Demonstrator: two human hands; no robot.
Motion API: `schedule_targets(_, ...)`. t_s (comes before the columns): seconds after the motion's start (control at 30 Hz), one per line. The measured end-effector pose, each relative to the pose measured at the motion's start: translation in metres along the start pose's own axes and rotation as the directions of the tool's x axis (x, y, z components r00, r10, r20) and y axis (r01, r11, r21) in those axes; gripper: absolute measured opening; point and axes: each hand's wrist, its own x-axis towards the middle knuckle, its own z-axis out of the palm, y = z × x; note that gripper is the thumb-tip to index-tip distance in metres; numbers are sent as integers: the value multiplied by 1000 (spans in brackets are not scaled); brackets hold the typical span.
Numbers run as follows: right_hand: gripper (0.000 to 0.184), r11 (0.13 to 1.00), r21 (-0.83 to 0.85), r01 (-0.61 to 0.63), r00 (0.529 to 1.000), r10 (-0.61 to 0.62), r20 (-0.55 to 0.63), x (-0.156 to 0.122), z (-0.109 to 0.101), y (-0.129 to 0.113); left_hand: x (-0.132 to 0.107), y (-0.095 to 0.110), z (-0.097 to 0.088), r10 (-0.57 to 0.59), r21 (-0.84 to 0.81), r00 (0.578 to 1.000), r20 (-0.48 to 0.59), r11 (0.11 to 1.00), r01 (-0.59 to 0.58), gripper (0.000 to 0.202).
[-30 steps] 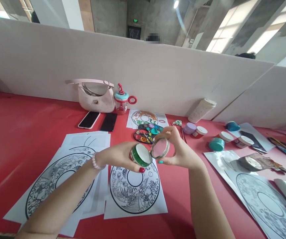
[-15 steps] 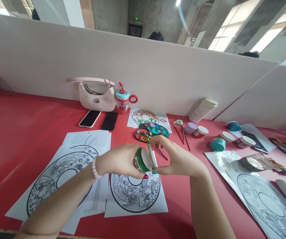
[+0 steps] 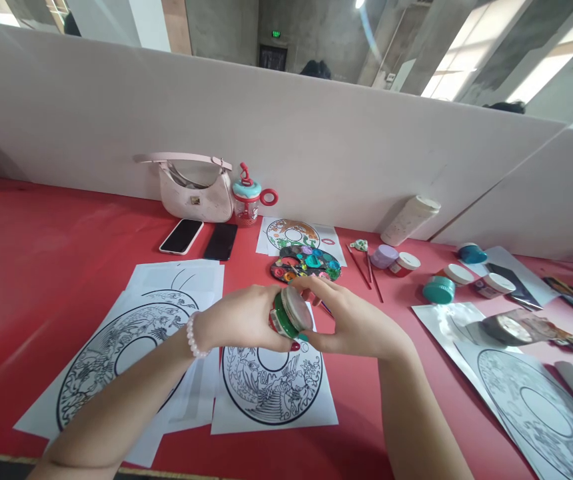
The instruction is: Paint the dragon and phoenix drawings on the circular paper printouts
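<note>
My left hand (image 3: 246,319) is wrapped round a small green paint jar (image 3: 282,317), tilted with its mouth towards the right. A pale round lid (image 3: 297,310) lies against the jar's mouth, gripped at its edge by the thumb and fingers of my right hand (image 3: 344,317). Whether the lid is threaded on I cannot tell. Both hands are above a line drawing of a ring-shaped pattern (image 3: 272,393) on white paper. Just behind them lies a paint palette (image 3: 334,267) with many colours.
More printed drawings (image 3: 91,373) lie on the left of the red table (image 3: 31,267). Behind are two phones (image 3: 181,237), a pink handbag (image 3: 196,200) and a cup (image 3: 247,203). To the right are brushes (image 3: 369,267), several paint jars (image 3: 439,290) and a white bottle (image 3: 410,220).
The lid, held apart at an angle before, has come flat against the mouth of the green jar. My right hand has turned it in and now shows its outer face.
</note>
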Motion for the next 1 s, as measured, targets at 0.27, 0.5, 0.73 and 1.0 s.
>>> schedule_targets(0.27,54,999,30,34,999,-34,-25,2,-1,1,-2,0,-1,21,-25,1000,-14,999,-22,36)
schedule_targets(0.5,51,995,49,91,995,-88,-50,4,1,2,-4,-1,-2,31,-63,1000,1,998,-31,38)
schedule_targets(0.73,51,992,43,115,992,-113,-59,3,1,4,-4,-3,-1,37,-84,999,-1,996,-37,39)
schedule_targets(1.0,56,996,26,82,995,-81,-53,1,0,-1,-5,-2,-2,32,-45,999,30,999,-31,40)
